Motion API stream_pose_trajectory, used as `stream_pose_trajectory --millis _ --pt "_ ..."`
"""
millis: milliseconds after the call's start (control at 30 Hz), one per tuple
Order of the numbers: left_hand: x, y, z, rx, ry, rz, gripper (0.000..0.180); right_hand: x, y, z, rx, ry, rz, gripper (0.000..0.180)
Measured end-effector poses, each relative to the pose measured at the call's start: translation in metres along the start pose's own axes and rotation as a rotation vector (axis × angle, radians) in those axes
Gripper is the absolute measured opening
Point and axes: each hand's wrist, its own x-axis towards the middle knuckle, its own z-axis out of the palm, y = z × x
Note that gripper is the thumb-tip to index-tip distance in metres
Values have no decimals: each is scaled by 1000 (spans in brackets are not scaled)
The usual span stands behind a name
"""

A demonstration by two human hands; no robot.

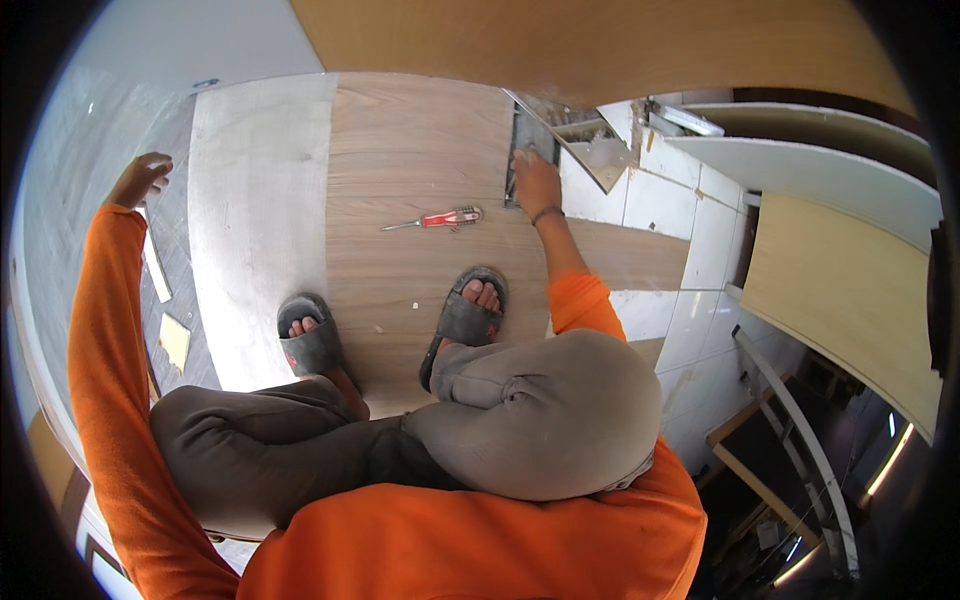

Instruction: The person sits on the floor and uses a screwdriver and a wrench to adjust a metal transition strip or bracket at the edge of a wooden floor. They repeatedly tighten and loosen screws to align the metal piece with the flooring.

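My left hand (145,180) is raised at the far left beside a pale glossy panel, its fingers loosely bent and apart with nothing visible in them. On the right, my right hand (537,182) reaches down into a dark grey, narrow tray-like box (530,132), its fingers closed. What they grip, if anything, is hidden. A screwdriver (452,217) with a red and white handle lies on the wood-look floor (420,130) between my hands, its shaft pointing left.
Both my sandalled feet (468,320) stand below the screwdriver. A large brown wooden panel (620,40) spans the top. At right are white tiles (655,200), a triangular-cornered board (608,175), pale boards (830,270) and a curved metal frame (810,450). A yellowish scrap (174,342) lies left.
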Motion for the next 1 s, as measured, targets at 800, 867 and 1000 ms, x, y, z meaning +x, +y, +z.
stream_pose_trajectory --millis 800,867,1000 --pt "-15 -11 -3 -15 30 -85 45 -115 41 -44 296 361 168 26" --pt "-11 -17 -4 -20 26 -75 45 -118 48 -40 280 377 138 26" --pt "-9 -28 -6 -30 12 -64 46 -110 35 -41 338 343 166 25"
